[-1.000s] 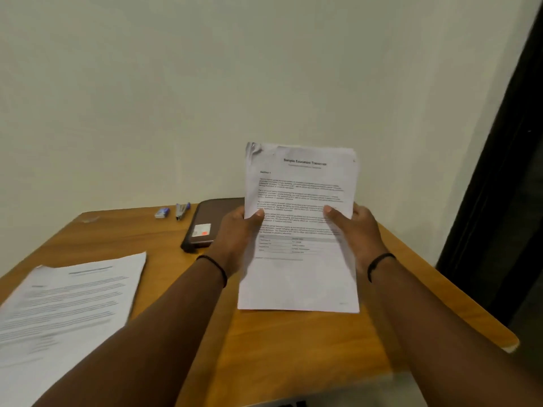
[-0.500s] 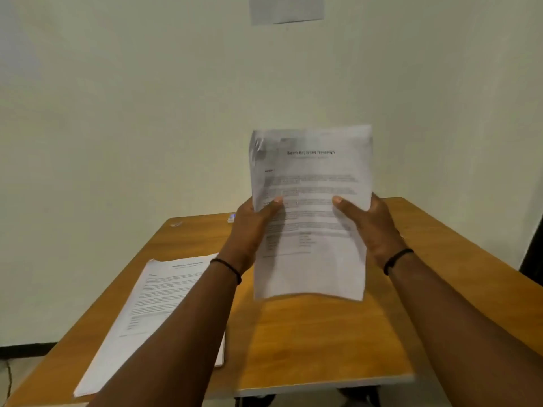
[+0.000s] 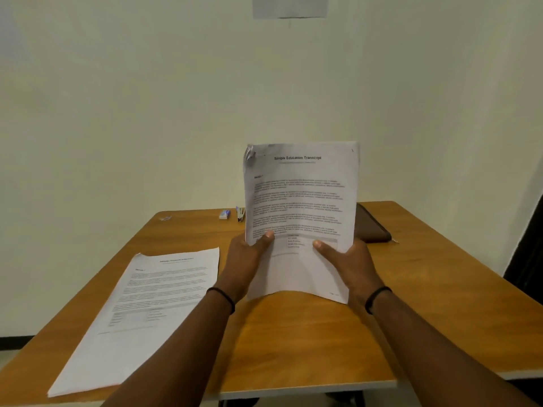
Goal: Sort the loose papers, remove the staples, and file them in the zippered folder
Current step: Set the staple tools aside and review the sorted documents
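1. Step in hand: sorting. Stapled packet (image 3: 299, 207) held upright above the table (image 3: 293, 333), heading "Simple Education Transcript".
2. Grip: left hand (image 3: 245, 265) and right hand (image 3: 349, 265) each pinching the packet's lower half, thumbs in front.
3. Above the grip, top-left corner: crumpled, probably the staple site; staple itself too small to confirm.
4. Left of the grip: second paper stack (image 3: 141, 312) lying flat. Behind the grip: staple remover (image 3: 240, 214); dark zippered folder (image 3: 371, 227), closed as far as visible.
5. Next move likely calls for freeing one hand to fetch the remover.
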The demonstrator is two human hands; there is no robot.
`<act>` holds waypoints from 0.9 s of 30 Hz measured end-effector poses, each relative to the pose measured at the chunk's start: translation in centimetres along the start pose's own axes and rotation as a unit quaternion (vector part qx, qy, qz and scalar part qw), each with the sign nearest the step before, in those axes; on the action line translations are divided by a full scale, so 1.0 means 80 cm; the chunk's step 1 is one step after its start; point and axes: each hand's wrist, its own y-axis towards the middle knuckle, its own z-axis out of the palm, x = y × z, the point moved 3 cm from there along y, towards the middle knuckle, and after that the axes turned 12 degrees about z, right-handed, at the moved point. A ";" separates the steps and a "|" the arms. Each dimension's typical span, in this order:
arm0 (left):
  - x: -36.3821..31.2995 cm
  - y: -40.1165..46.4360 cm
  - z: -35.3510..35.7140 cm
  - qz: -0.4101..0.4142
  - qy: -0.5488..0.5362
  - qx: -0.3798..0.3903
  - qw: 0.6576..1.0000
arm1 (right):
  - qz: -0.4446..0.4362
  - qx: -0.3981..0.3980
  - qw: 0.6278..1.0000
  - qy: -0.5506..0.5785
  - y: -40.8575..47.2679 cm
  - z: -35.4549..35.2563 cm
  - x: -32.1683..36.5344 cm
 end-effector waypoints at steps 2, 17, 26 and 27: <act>0.005 0.001 -0.004 -0.009 -0.011 -0.020 1.000 | 0.015 0.001 1.000 -0.011 -0.001 -0.001 -0.009; -0.020 -0.007 0.033 -0.006 -0.270 -0.042 0.962 | 0.017 0.029 0.963 0.269 -0.004 0.007 0.037; -0.056 0.080 -0.082 -0.034 -0.007 0.038 0.999 | 0.004 0.027 0.991 0.135 -0.005 -0.066 0.059; -0.055 0.081 -0.079 -0.049 0.018 0.077 0.996 | -0.001 0.024 0.993 0.118 -0.005 -0.067 0.062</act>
